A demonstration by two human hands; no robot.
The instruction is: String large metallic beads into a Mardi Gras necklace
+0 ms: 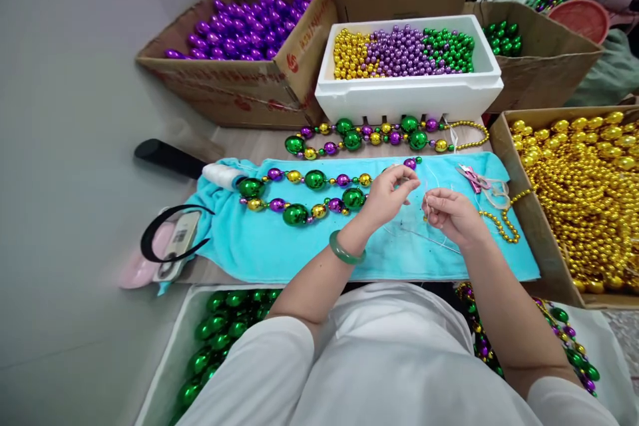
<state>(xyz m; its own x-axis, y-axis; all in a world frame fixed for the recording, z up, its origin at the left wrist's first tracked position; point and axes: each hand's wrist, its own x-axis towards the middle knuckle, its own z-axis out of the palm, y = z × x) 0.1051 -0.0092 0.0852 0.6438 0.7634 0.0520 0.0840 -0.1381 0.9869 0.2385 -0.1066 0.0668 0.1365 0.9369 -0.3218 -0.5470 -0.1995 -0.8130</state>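
My left hand (pixel 388 196), with a green bangle (pixel 344 249) on its wrist, pinches a thin clear thread at the end of a half-strung bead strand (pixel 304 196) of green, purple and gold beads. My right hand (pixel 452 213) is closed in a pinch on the same thread, next to a string of small gold beads (pixel 499 223). Both hands hover over a turquoise towel (pixel 279 246). A white thread spool (pixel 222 175) lies at the towel's left end. Pink snips (pixel 474 178) rest to the right.
A finished strand (pixel 379 135) lies behind the towel. A white foam box (pixel 409 90) holds gold, purple and green beads. Cardboard boxes hold purple beads (pixel 239 33), green beads (pixel 504 36) and gold beads (pixel 584 186). A tray of green beads (pixel 214 333) sits near left.
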